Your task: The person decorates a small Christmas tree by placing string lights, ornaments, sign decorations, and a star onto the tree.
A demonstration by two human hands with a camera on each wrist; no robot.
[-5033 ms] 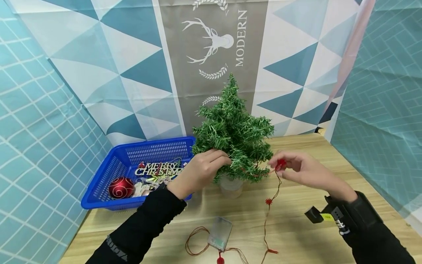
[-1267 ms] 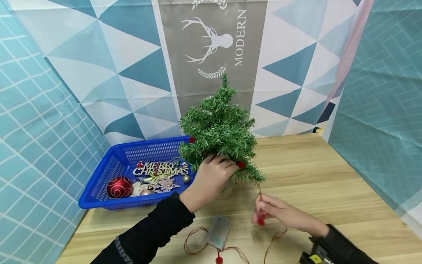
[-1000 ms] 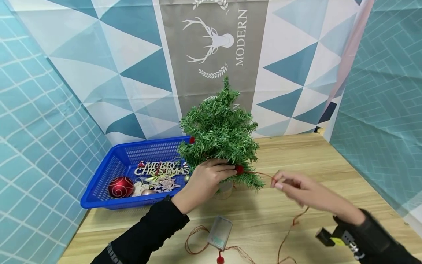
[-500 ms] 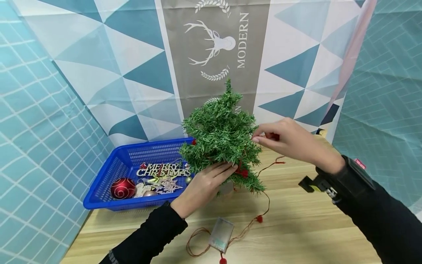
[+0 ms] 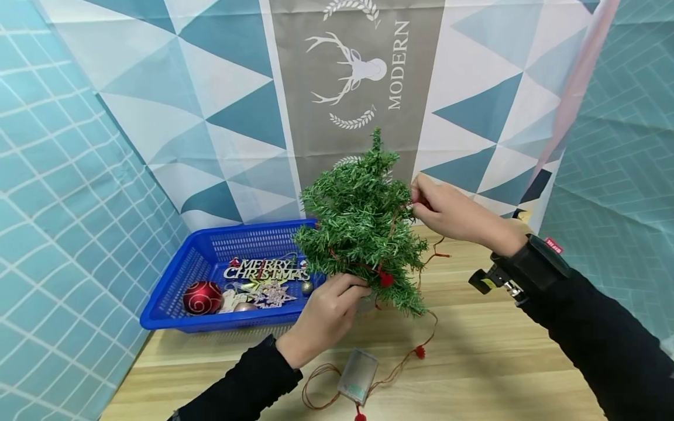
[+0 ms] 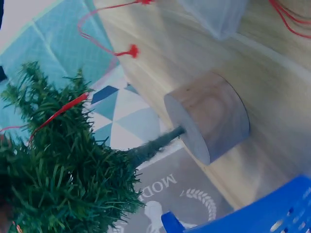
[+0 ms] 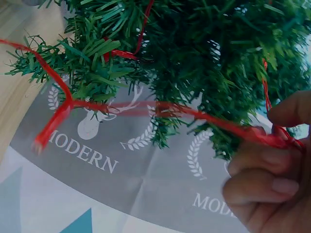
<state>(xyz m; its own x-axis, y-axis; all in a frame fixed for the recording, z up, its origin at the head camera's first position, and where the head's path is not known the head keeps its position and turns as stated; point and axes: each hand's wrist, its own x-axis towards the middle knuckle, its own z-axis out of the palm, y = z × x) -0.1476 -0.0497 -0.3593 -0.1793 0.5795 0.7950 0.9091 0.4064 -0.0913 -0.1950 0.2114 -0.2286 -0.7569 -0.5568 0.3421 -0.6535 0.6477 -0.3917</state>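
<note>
You are pinching the red light string (image 7: 209,119) with your right hand (image 5: 455,213), thumb and bent fingers closing on the wire just beside the upper right branches of the green tree (image 5: 363,216). In the right wrist view a stretch of that wire is running out from your grip across the branch tips, with a short offshoot pointing away. Your left hand (image 5: 323,316) is touching the lower front branches with bent fingers; its thumb is hiding, so I cannot tell how tightly it is closing or whether it is gripping a branch.

The tree is standing near the middle of the counter (image 5: 489,351) on a round base (image 6: 209,119), behind your left hand. A red flower-like piece (image 5: 387,279) is hanging among the front branches, just beside your left fingertips. Lower down, the wire is trailing off the branches to a clear box (image 5: 358,375) lying in front of the tree.

To the left of the tree, the blue basket (image 5: 210,323) is holding a shiny red ball (image 5: 202,297), a "Merry Christmas" sign (image 5: 265,271) and a pale snowflake (image 5: 272,293).
</note>
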